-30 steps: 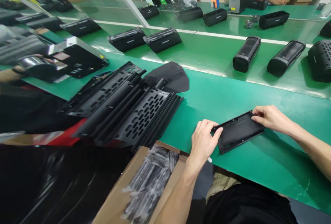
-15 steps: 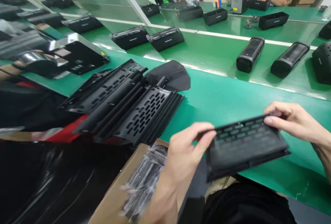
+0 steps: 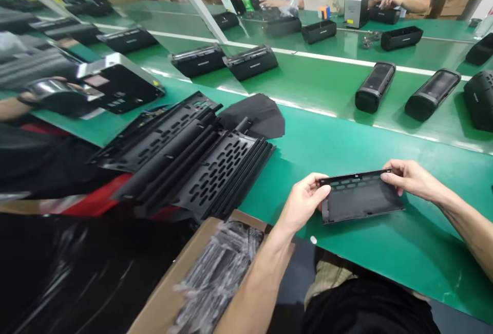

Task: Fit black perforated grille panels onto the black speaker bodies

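Between my two hands is a black slotted panel (image 3: 364,198), tilted over the green work surface. My left hand (image 3: 306,198) pinches its left end, thumb on top. The upper right corner is gripped by my right hand (image 3: 410,177). Rows of slots show along the panel's upper part; a plain dark layer covers the lower part. To the left lies a pile of similar black slotted panels (image 3: 219,174), with dark flat sheets (image 3: 256,115) behind it.
An open cardboard box (image 3: 185,267) of clear-wrapped pieces stands by my left forearm. Black speaker-like housings (image 3: 375,87) rest on the green line ahead. A co-worker's hand is near a black-and-silver device (image 3: 119,85) at left. Two people sit across.
Both hands have moved the panel farther away from me and tilted it flatter. Its slots, green through before, are now mostly covered by the dark layer.
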